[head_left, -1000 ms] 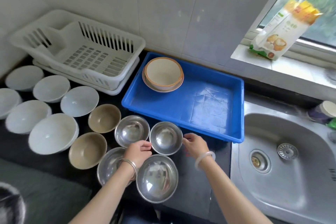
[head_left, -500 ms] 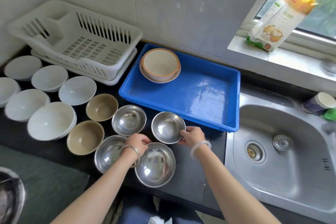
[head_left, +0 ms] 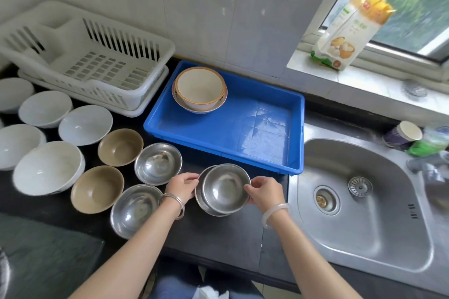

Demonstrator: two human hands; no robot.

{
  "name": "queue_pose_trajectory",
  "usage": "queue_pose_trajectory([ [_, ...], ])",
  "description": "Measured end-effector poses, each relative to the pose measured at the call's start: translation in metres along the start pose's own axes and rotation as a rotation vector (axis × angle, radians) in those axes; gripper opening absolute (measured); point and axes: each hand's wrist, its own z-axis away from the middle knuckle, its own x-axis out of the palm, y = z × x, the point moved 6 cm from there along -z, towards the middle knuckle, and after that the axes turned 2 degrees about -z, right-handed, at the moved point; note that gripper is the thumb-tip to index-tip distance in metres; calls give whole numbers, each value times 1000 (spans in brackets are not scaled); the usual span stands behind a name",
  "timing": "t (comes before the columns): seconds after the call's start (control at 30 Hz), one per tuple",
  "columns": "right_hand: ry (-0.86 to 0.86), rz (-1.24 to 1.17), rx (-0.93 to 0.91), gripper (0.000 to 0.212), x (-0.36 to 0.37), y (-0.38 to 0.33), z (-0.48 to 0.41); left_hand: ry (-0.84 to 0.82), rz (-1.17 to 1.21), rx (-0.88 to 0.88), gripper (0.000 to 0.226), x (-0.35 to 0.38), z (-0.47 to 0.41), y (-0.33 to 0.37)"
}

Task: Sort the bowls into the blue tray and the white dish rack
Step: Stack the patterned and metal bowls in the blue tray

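Observation:
Two steel bowls sit nested (head_left: pixel 224 188) on the dark counter just in front of the blue tray (head_left: pixel 243 150). My left hand (head_left: pixel 182 185) pinches the lower bowl's left rim. My right hand (head_left: pixel 263 192) holds the upper bowl's right rim. Two more steel bowls (head_left: pixel 158 162) (head_left: pixel 134 209) rest to the left. Beside them are two tan bowls (head_left: pixel 120 145) (head_left: pixel 97 188) and several white bowls (head_left: pixel 47 167). The tray holds a stack of cream bowls with orange rims (head_left: pixel 199 88) in its far left corner. The white dish rack (head_left: pixel 92 60) stands at the back left and has nothing in it.
A steel sink (head_left: pixel 364 201) lies right of the counter. A paper cup (head_left: pixel 403 133) and a green item stand behind it. A food packet (head_left: pixel 349 31) leans on the window sill. A tiled wall runs behind the rack and tray.
The steel bowl held by my right hand has moved toward me and now sits inside the larger steel bowl under my left hand. Both hands stay on the rims.

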Motion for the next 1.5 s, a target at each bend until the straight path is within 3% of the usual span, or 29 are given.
queue_pose_trajectory([
  [0.13,-1,-2,-15,3,10,3,1,-48,145,-82,22,3,5,-6],
  [0.43,106,-21,-117,22,17,20,2,-127,95,-61,34,8,2,-11],
  [0.5,80,-151,-28,25,21,31,2,-155,104,-76,34,8,1,-11],
  [0.6,-91,-447,171,14,42,42,3,-208,136,-122,33,9,-1,-13],
  [0.77,-91,-503,236,26,48,39,3,-243,114,-140,36,7,-4,-11],
  [0.97,8,-579,137,8,19,6,0,-265,96,-27,36,6,-7,33],
  [1.17,0,-613,33,10,-30,-47,-43,-285,144,68,22,25,-22,110],
  [1.5,-123,-680,89,19,-49,-66,-147,-281,236,-22,32,84,-91,151],
])
